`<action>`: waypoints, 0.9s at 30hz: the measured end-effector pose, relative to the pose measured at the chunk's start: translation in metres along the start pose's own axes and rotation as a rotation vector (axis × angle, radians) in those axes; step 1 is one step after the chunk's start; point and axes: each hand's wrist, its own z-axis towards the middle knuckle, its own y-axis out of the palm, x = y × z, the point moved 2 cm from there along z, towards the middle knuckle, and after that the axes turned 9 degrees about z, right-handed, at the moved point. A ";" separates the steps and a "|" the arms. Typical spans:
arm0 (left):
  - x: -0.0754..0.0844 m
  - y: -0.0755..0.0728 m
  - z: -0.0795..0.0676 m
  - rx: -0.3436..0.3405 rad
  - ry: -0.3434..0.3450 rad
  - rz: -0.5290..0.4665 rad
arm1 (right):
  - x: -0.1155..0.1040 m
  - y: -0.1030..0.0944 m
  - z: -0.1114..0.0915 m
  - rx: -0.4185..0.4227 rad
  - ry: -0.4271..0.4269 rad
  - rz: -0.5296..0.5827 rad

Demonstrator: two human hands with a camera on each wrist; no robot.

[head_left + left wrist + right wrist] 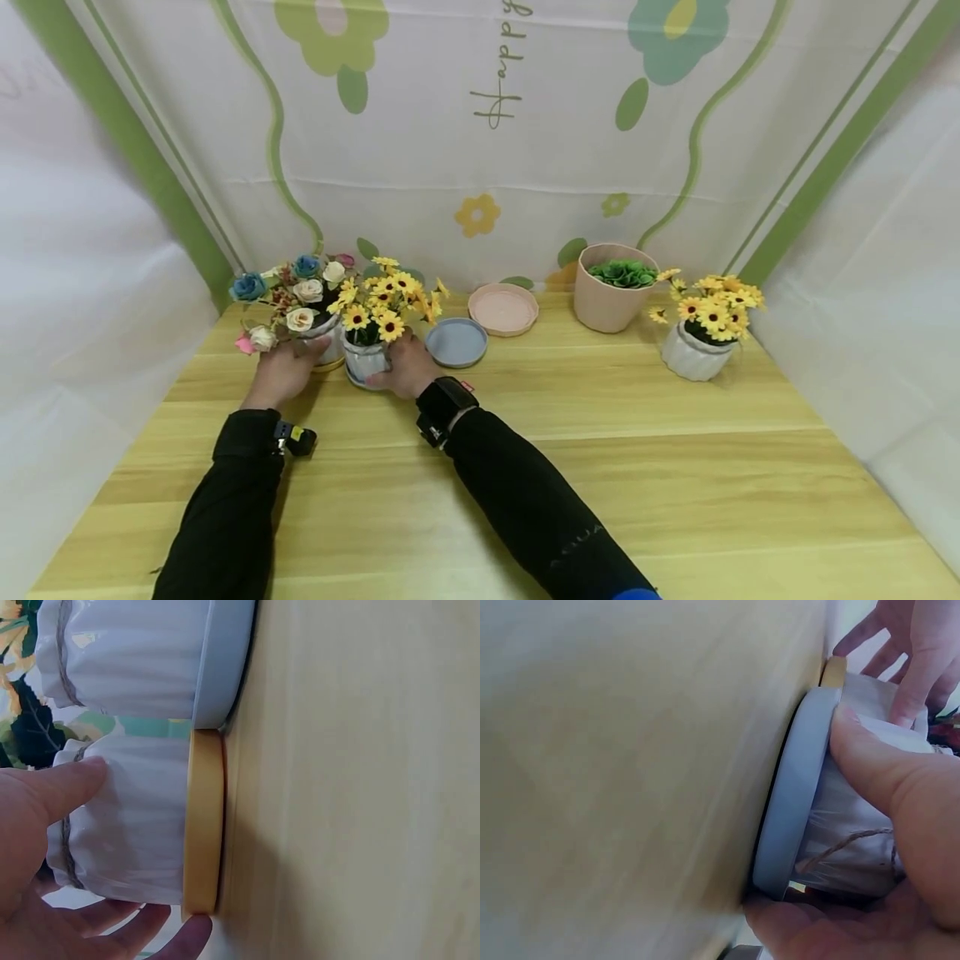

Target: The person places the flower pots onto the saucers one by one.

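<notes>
My left hand (287,373) holds a white ribbed flower pot (139,825) of blue, cream and pink artificial roses (303,292). Its thumb lies against the pot's side, and the other fingers reach round to the yellow saucer (204,825) underneath. Beside it, my right hand (408,368) grips a second white flower pot (365,360), filled with yellow daisies (386,302). That pot sits in a blue-grey saucer (795,795); the right thumb and fingers span both pot and saucer. In the left wrist view the two saucers are side by side, edges meeting. Twine circles both pots.
Right of my right hand lie an unoccupied blue-grey saucer (457,342) and a pink saucer (503,309). Farther right stand a pink pot (609,302) with green leaves and another white pot (693,354) of yellow daisies. A printed cloth (420,158) hangs behind the wooden table (637,483).
</notes>
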 end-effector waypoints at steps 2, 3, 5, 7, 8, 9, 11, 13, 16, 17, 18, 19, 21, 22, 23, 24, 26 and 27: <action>-0.003 0.000 0.001 -0.002 -0.014 -0.006 | -0.001 0.001 0.005 -0.007 0.029 -0.010; -0.004 0.000 0.001 -0.004 -0.020 -0.011 | -0.002 0.002 0.007 -0.008 0.040 -0.018; -0.005 -0.001 0.001 -0.002 -0.023 -0.024 | -0.003 0.003 0.011 -0.012 0.053 -0.034; -0.007 -0.002 0.001 0.012 -0.022 -0.035 | -0.005 0.003 0.014 -0.014 0.055 -0.053; -0.008 -0.002 0.001 0.018 -0.021 -0.043 | -0.006 0.003 0.015 -0.012 0.054 -0.057; -0.008 -0.003 0.000 0.024 -0.025 -0.048 | -0.006 0.003 0.017 -0.011 0.055 -0.054; -0.010 -0.004 -0.001 0.034 -0.036 -0.050 | -0.008 0.004 0.019 -0.004 0.053 -0.056; -0.013 -0.005 -0.001 0.046 -0.050 -0.048 | -0.009 0.005 0.023 0.004 0.057 -0.051; -0.017 -0.006 0.000 0.057 -0.080 -0.058 | -0.011 0.007 0.029 0.010 0.061 -0.045; -0.019 -0.006 0.000 0.064 -0.087 -0.064 | -0.011 0.008 0.032 0.010 0.064 -0.043; -0.020 -0.006 0.000 0.067 -0.095 -0.070 | -0.011 0.008 0.035 0.009 0.065 -0.041; -0.021 -0.006 0.001 0.069 -0.104 -0.076 | -0.011 0.009 0.037 0.005 0.068 -0.040; -0.024 -0.007 0.002 0.069 -0.118 -0.089 | -0.011 0.009 0.040 0.003 0.064 -0.052; -0.025 -0.007 0.003 0.070 -0.123 -0.090 | -0.012 0.009 0.041 0.003 0.064 -0.052; -0.026 -0.007 0.004 0.071 -0.127 -0.091 | -0.012 0.009 0.042 0.001 0.061 -0.054; -0.027 -0.006 0.004 0.072 -0.130 -0.092 | -0.013 0.009 0.042 -0.003 0.060 -0.053; -0.028 -0.006 0.006 0.073 -0.134 -0.096 | -0.014 0.009 0.042 -0.010 0.063 -0.041; -0.029 -0.006 0.006 0.071 -0.137 -0.095 | -0.014 0.009 0.042 -0.010 0.069 -0.032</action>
